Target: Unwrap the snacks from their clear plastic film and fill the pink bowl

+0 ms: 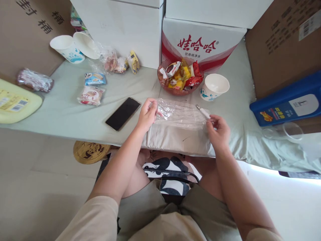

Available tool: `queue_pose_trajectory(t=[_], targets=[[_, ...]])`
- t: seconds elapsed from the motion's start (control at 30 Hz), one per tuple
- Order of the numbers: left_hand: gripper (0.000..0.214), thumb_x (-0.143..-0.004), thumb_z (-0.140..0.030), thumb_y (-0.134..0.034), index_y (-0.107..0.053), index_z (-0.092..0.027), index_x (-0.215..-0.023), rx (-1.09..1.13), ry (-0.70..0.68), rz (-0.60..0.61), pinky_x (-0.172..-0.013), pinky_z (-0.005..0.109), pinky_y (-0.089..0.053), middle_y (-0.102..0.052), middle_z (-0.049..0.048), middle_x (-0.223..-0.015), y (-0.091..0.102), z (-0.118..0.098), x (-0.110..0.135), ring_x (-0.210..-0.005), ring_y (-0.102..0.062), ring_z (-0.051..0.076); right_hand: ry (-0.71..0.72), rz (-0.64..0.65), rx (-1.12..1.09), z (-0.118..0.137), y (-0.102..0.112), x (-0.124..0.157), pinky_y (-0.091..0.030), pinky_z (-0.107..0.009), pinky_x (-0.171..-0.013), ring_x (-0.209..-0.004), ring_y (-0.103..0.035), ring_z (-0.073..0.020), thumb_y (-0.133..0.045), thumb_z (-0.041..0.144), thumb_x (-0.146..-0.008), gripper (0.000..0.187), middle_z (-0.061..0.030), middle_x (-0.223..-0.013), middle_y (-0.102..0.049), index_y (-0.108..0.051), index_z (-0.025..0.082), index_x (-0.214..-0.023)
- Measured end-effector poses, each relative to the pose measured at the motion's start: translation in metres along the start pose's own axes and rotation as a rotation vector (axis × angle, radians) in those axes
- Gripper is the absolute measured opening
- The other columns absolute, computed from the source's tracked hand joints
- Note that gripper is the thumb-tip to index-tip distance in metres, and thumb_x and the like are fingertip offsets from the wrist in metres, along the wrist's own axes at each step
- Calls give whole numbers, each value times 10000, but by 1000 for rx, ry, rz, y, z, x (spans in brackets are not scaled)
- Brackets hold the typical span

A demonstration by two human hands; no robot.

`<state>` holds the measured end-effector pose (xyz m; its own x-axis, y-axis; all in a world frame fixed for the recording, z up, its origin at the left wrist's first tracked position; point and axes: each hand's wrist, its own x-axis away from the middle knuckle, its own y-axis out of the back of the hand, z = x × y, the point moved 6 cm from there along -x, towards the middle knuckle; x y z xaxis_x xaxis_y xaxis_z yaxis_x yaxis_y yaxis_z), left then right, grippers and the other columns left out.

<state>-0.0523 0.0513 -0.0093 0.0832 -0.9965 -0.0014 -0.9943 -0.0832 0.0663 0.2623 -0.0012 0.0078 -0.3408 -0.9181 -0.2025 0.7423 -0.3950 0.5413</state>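
A clear plastic bag [182, 113] lies flat at the near edge of the pale green table [62, 113]. My left hand [147, 113] pinches the bag's left end, fingers closed on the film. My right hand [218, 129] grips its right end, fingers curled. A white pen-like stick [202, 111] lies on the bag just beyond my right fingers. Behind the bag stands a red glass bowl [179, 91] filled with wrapped snacks.
A black phone [122, 113] lies left of the bag. A paper cup [214, 87] stands right of the bowl, two more cups [67, 48] at the back left. Snack packets [91, 94] lie left. Cartons [200, 45] wall the back; a blue box [288, 103] sits right.
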Motion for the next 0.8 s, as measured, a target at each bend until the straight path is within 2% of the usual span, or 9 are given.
queue_pose_trajectory(t=[0.13, 0.23, 0.33, 0.4, 0.47, 0.57, 0.67, 0.73, 0.8], targets=[[567, -866, -780, -517, -546, -238, -1031, -23, 30, -12, -384, 203, -268, -537, -20, -623, 0, 0, 0, -430, -513, 98, 47, -91, 41, 6, 8, 1, -530, -389, -820, -817, -658, -202, -586, 365, -799, 247, -63, -917, -746, -722, 203, -927], [446, -919, -671, -550, -549, -232, -998, -47, 80, -19, -374, 190, -286, -606, -18, -643, -1, 0, 0, -386, -447, 68, 160, -166, 42, 11, 15, 4, -546, -404, -849, -934, -687, -227, -581, 357, -832, 272, -82, -995, -751, -718, 202, -1009], [326, -956, -558, -559, -541, -233, -961, -54, 126, -33, -364, 180, -287, -616, -40, -618, -2, -1, 1, -353, -401, 56, 262, -149, -21, 10, 13, 6, -563, -427, -896, -979, -700, -224, -595, 354, -854, 346, -93, -1105, -719, -684, 214, -1157], [290, -957, -524, -563, -537, -235, -942, -39, 155, -45, -361, 180, -292, -574, -61, -555, -2, -3, 2, -345, -414, 67, 274, -83, -94, 6, 7, 6, -591, -416, -859, -889, -714, -189, -609, 364, -862, 462, -107, -1248, -656, -616, 240, -1307], [295, -940, -528, -579, -532, -237, -923, -5, 175, -57, -360, 179, -286, -502, -82, -486, -1, -4, 3, -340, -427, 77, 246, -11, -124, 1, 1, 6, -616, -373, -744, -751, -695, -139, -629, 369, -856, 584, -124, -1366, -580, -534, 276, -1425], [343, -907, -570, -588, -508, -237, -904, 66, 206, -53, -361, 183, -272, -482, -85, -470, 1, -4, 3, -340, -441, 78, 189, 25, -76, -4, -3, 5, -583, -298, -573, -586, -600, -72, -635, 341, -840, 652, -125, -1408, -555, -491, 311, -1475], [355, -882, -571, -594, -494, -238, -956, 148, 190, -20, -455, 198, -407, -591, -49, -578, 1, -2, 0, -468, -582, 102, 145, 9, -22, -5, -2, 3, -536, -261, -507, -507, -524, -37, -610, 310, -830, 669, -127, -1411, -568, -481, 312, -1487], [361, -854, -497, -647, -497, -241, -1061, 148, 128, 26, -597, 233, -507, -666, -19, -688, 0, -3, -1, -636, -677, 131, 119, 21, -5, -6, -3, 2, -539, -265, -517, -514, -535, -41, -593, 300, -829, 684, -145, -1431, -557, -467, 296, -1501], [451, -829, -381, -686, -477, -247, -1206, 97, 68, 94, -714, 269, -545, -720, 15, -815, -4, -4, 0, -787, -718, 154, 95, 42, -2, -6, -5, 2, -559, -282, -552, -547, -570, -56, -582, 294, -829, 691, -158, -1456, -536, -458, 286, -1509]])
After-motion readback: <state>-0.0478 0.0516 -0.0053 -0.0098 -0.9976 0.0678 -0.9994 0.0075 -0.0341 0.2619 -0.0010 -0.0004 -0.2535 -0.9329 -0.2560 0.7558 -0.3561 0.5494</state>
